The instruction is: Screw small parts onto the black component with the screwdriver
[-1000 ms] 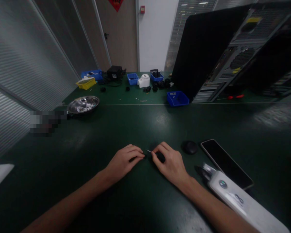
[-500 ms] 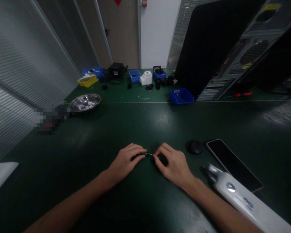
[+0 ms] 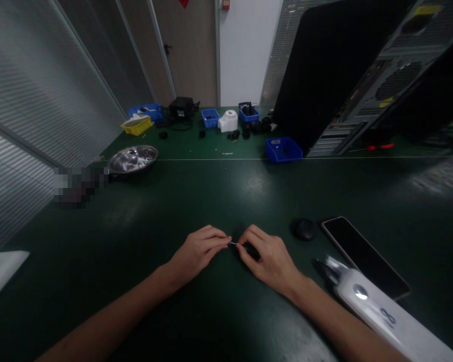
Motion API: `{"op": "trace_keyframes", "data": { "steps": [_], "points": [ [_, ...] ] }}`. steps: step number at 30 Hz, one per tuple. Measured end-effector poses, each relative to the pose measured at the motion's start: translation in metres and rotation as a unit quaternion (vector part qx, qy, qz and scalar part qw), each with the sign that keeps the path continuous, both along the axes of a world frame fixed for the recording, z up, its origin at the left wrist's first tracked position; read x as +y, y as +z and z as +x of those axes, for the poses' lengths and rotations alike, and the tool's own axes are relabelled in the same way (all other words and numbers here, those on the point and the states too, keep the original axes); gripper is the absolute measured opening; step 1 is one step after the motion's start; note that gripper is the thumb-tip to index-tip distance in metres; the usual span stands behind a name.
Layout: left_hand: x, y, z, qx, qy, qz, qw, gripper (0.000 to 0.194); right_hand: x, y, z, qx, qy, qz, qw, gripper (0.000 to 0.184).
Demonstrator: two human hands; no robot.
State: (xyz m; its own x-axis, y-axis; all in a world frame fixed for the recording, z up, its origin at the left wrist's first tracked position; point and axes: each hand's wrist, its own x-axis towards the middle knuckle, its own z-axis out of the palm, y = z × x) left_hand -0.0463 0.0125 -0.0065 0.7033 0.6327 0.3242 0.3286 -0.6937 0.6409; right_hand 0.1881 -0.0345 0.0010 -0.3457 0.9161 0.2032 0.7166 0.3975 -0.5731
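Note:
My left hand [image 3: 201,250] is closed in a pinch, thumb against fingertips. The small green circuit board that showed at its fingertips a moment ago is now mostly hidden by them. Facing it, my right hand [image 3: 267,253] is shut on a small screwdriver [image 3: 253,251] with a dark handle, partly covered by the fingers. Its thin metal shaft [image 3: 233,244] bridges the narrow gap between both hands, with the tip at the left fingertips. Whether the tip touches the board cannot be made out. Both hands are low over the green table [image 3: 226,201].
To the right lie a round black object [image 3: 304,229], a phone [image 3: 366,256] and a white device marked 8 [image 3: 388,311]. A metal bowl [image 3: 151,160] with small pieces stands at left. Farther back are a blue bin [image 3: 284,151], a yellow tray [image 3: 137,126] and computer cases [image 3: 385,85].
My left fingers have closed further over the board, hiding its green part. The right hand has come slightly left and down, so less of the screwdriver shaft shows.

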Motion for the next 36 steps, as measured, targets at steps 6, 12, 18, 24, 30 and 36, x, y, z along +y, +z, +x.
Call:
{"op": "trace_keyframes", "data": {
  "steps": [6,12,18,24,30,36],
  "points": [
    [0.0,0.003,-0.003,0.02,-0.017,0.001,1.0,0.029,-0.001,0.0,0.001,0.004,0.017,0.001,1.0,0.011],
    [-0.001,0.001,-0.002,0.022,-0.032,0.003,0.999,0.031,0.0,-0.002,0.0,0.019,0.032,0.01,0.999,0.011],
    [-0.003,0.001,0.003,-0.006,-0.003,-0.022,1.0,0.029,0.0,-0.003,-0.001,0.03,0.015,0.017,0.999,0.01],
    [-0.004,0.007,0.005,0.059,0.021,-0.022,0.998,0.044,0.001,-0.004,0.0,-0.003,-0.049,0.054,0.997,0.017],
    [-0.005,0.009,0.01,0.1,0.019,-0.009,0.995,0.051,0.001,-0.003,0.0,-0.103,-0.073,0.053,0.991,0.021],
    [-0.006,0.013,0.003,0.055,0.036,-0.03,0.997,0.03,-0.002,-0.002,0.001,-0.132,-0.109,0.046,0.984,0.021]
  ]
}}
